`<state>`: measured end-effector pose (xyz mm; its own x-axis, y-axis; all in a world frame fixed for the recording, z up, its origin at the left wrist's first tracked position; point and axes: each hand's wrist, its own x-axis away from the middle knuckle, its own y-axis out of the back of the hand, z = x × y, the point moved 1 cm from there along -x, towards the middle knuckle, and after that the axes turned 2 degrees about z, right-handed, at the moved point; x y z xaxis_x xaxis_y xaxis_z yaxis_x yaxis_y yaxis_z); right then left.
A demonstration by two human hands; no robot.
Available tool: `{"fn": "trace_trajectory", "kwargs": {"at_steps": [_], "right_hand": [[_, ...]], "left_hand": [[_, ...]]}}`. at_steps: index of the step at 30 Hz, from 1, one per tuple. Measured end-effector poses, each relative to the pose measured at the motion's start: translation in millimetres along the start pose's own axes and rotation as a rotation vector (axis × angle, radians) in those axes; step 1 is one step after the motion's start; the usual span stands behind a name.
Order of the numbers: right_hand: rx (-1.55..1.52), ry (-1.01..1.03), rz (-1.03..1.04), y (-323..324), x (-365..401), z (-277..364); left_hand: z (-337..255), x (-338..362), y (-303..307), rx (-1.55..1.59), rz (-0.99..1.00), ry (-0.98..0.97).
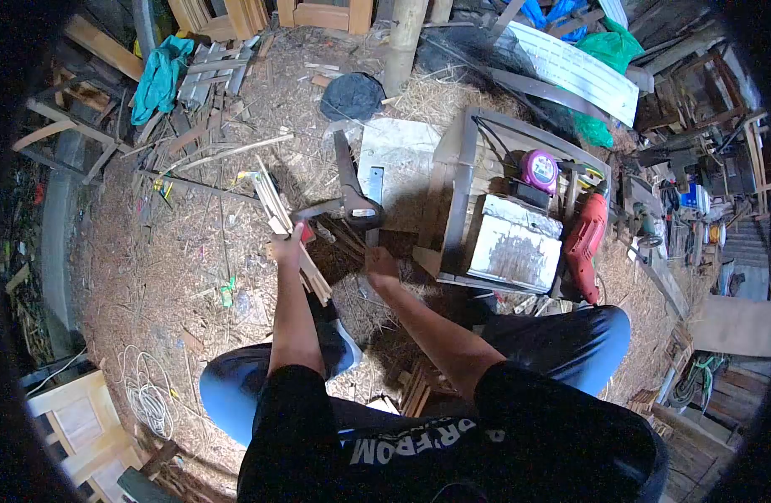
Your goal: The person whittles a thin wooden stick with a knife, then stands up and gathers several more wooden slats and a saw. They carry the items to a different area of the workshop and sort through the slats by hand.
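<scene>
My left hand [287, 247] is closed around a bundle of thin wooden strips [272, 201], whose ends stick out above and below the fist. To its right, my right hand [381, 267] is closed just below a dark tool-like piece with arms [360, 210]; what lies inside the fingers is hidden. Something small and red [307, 232] shows beside the left hand. Behind the dark piece lies a pale flat board [398, 155] with a small blue-grey plate [376, 181] on it.
On the right, a wooden crate-like stand [457, 197] bears a purple tape measure [540, 170], a worn white block [515, 247] and a red power drill [585, 243]. A wooden post [402, 50] stands behind. Coiled cable [151, 402] lies at the left, and wood scraps litter the ground.
</scene>
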<state>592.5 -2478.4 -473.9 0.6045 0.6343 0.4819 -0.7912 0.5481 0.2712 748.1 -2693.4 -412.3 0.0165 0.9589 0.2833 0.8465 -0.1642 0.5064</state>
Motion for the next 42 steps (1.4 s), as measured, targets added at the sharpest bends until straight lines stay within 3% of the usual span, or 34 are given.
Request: {"fn": "trace_trajectory", "kwargs": {"at_steps": [1,2,5,7,9,10,14,17,18,21,23,27,29,32,35,39,42], "right_hand": [[0.107,-0.057,-0.002,9,14,27],[0.214,-0.115,0.003,20,29,57],[0.25,0.092,-0.056,7,19,13],[0.276,0.241,-0.09,2,14,-2],[0.43,0.178,0.007,11,14,22],[0.449,0.131,0.064,14,11,27],[0.236,0.225,-0.003,-6,-11,-12],[0.314,-0.011,0.089,-13,-17,9],[0.351,0.021,0.073,-15,-13,18],[0.415,0.058,0.083,-18,1,53],[0.408,0.019,0.14,-16,4,65],[0.311,0.022,0.198,-18,-1,56],[0.112,-0.005,0.262,-25,-14,24],[0.051,0.028,0.275,-23,-1,40],[0.26,0.107,0.234,-28,5,58],[0.38,0.178,0.22,-36,1,58],[0.449,0.117,0.313,-41,-4,60]], "left_hand": [[-1,1,5,-0.166,-0.067,0.026],[36,-18,1,0.189,0.007,-0.038],[41,-24,12,0.45,0.115,-0.099],[27,-22,20,0.34,0.09,-0.005],[14,-19,25,0.272,0.172,0.018],[21,-24,21,0.354,0.231,0.118],[14,-21,19,0.543,0.394,0.237],[21,-28,11,0.484,0.373,0.287],[13,-24,12,0.439,0.326,0.374],[42,-40,2,0.439,0.393,0.344],[34,-35,3,0.297,0.313,0.405],[65,-48,-8,0.32,0.326,0.392],[95,-62,-17,0.356,0.335,0.346],[77,-60,-3,0.636,0.676,0.416],[84,-66,-4,0.745,0.675,0.39],[91,-63,7,0.512,0.275,0.331],[96,-62,20,0.37,0.293,0.262]]}}
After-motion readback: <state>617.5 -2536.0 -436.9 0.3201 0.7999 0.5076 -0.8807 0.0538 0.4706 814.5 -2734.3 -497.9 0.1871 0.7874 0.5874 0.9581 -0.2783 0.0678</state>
